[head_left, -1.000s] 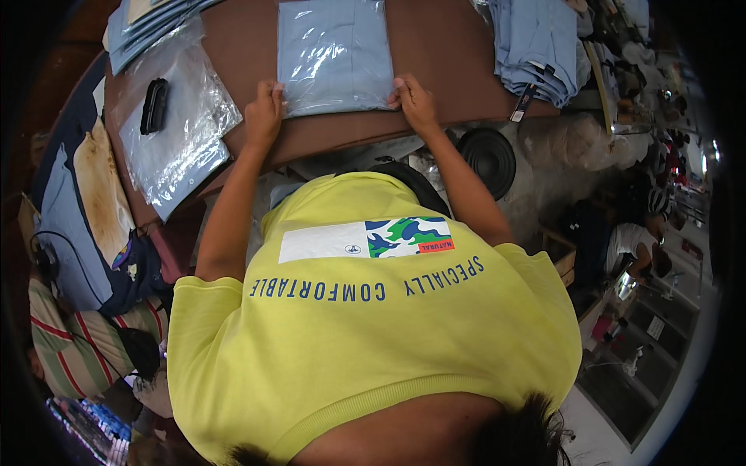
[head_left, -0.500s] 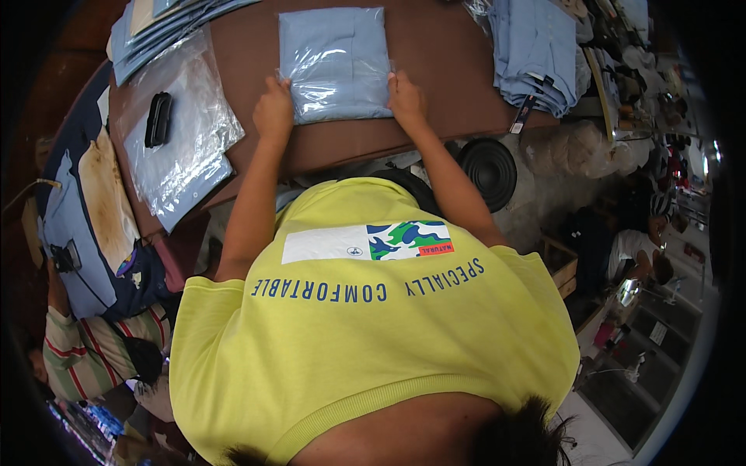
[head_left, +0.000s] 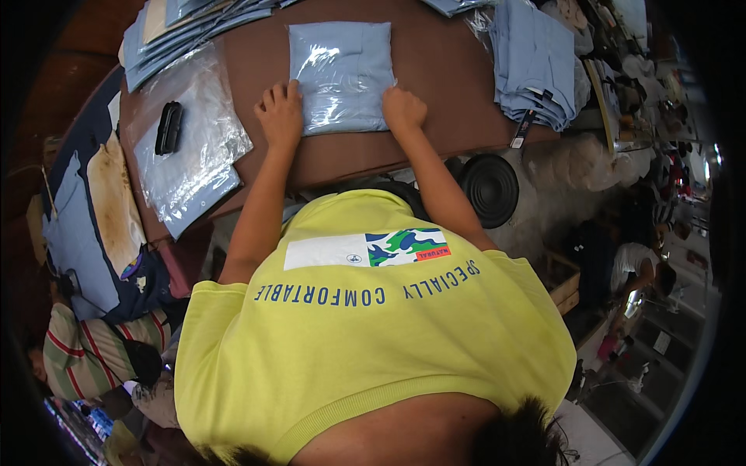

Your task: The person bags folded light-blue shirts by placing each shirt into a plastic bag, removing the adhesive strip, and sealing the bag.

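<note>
Currently, the clear-wrapped packet (head_left: 342, 74) of folded blue cloth is lying flat on the brown table (head_left: 447, 85), directly ahead of the wearer and between the two hands. Its outline is appearing nearly square, with the slightly longer axis running away from the body and tilting only a little. The left hand (head_left: 280, 118) is resting against the left edge; its fingers are parting and bending loosely, with the inner side touching the film, and whether they are pinching it cannot be told. The right hand (head_left: 405, 113) is bearing on the right edge, its fingers curling into a clench and grasping the film there. Both contacts are sitting on the half nearer the body, so the bulk of the packet is lying inward and forward of the fingers, and neither hand is standing clearly nearer. To the left, a flat clear bag (head_left: 210, 128) is holding blue cloth, with a black object (head_left: 169, 128) lying on it. To the right, a folded blue garment stack (head_left: 532, 62) is lying near the table's edge, well apart from the right hand.
</note>
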The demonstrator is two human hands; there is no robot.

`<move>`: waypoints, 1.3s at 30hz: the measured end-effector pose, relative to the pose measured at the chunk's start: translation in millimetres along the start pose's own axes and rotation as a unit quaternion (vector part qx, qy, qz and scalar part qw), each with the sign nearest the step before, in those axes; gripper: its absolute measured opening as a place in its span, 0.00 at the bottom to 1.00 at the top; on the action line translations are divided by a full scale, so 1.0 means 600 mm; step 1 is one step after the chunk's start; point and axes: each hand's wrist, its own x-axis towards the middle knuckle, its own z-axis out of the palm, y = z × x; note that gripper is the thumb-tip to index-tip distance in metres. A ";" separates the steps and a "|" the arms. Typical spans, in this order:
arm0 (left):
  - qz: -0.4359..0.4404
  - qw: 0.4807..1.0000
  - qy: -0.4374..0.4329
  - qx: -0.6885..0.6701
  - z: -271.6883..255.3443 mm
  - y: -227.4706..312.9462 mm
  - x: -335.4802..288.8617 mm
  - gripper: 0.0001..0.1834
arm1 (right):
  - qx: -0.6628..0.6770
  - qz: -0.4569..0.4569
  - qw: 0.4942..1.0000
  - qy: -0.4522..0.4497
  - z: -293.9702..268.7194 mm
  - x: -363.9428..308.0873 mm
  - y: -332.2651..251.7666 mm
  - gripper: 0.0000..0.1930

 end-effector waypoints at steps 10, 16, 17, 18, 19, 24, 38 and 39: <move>0.093 0.995 0.027 -0.019 0.008 -0.013 0.008 0.21 | 0.000 -0.283 0.916 0.285 0.007 0.018 0.063 0.21; 0.136 0.990 0.016 -0.024 0.001 -0.024 -0.017 0.20 | 0.081 -0.337 0.934 0.083 0.003 0.010 0.101 0.31; 0.152 0.988 0.013 -0.015 -0.008 -0.028 -0.028 0.20 | 0.109 -0.341 0.932 0.049 0.002 -0.004 0.110 0.33; 0.172 0.985 -0.009 -0.029 -0.017 -0.036 -0.041 0.20 | 0.138 -0.346 0.928 0.015 -0.002 -0.019 0.117 0.36; 0.189 0.980 -0.034 -0.042 -0.025 -0.045 -0.057 0.21 | 0.097 -0.363 0.926 -0.015 -0.013 -0.038 0.124 0.37; 0.237 0.946 -0.169 -0.141 -0.069 -0.092 -0.114 0.29 | 0.049 -0.390 0.913 -0.108 -0.068 -0.131 0.134 0.41; 0.254 0.938 -0.098 -0.215 -0.099 -0.098 -0.152 0.27 | 0.335 -0.297 0.894 0.030 -0.004 -0.089 0.123 0.04; 0.234 0.944 -0.055 -0.226 -0.091 -0.096 -0.139 0.25 | 0.325 -0.329 0.880 0.111 -0.001 -0.072 0.116 0.05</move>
